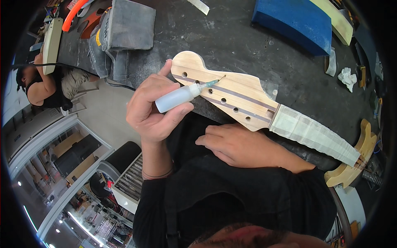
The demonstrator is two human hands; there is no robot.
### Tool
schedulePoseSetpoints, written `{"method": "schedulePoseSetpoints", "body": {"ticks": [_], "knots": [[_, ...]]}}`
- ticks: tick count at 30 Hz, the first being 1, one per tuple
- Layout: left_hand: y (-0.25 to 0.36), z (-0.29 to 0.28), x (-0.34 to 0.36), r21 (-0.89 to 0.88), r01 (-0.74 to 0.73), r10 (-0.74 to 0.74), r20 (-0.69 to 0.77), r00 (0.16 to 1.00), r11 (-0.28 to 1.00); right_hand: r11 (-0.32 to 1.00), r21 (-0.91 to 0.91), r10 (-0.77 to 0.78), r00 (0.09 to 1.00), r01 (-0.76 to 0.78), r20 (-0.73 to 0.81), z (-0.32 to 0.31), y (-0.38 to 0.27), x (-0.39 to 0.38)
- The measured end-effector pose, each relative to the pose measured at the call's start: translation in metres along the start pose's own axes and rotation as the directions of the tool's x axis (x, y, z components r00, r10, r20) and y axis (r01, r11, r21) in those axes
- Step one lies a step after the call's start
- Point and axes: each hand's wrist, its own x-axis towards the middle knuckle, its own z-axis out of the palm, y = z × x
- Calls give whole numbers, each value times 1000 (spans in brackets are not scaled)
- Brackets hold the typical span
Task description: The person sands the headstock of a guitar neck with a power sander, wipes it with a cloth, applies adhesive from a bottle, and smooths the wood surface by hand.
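Observation:
My left hand is closed around a translucent white squeeze bottle with a thin needle tip on a teal hub. The tip points right, over the face of a pale wooden guitar headstock; I cannot tell whether it touches the wood. Two dark stripes run along the headstock, and several round holes line its near side. Pale tape wraps the neck beyond it. My right hand rests at the near side of the headstock, fingers loosely curled, with nothing visible in them.
The dark workbench carries a blue curved block, crumpled white paper and a grey box-shaped piece. A curved wooden piece and a coil spring lie by the neck's far end. Another person sits at the left.

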Motion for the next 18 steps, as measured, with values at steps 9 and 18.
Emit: {"method": "schedulePoseSetpoints", "body": {"ticks": [9, 18], "knots": [[0, -2, -1, 5, 6, -6, 9, 1000, 1000, 1000, -17, -22, 999, 22, -42, 2, 2, -1], [-2, 0, -5, -63, 0, -4, -65, 998, 998, 1000, 5, 10, 1000, -10, -4, -2, -3, 1]]}}
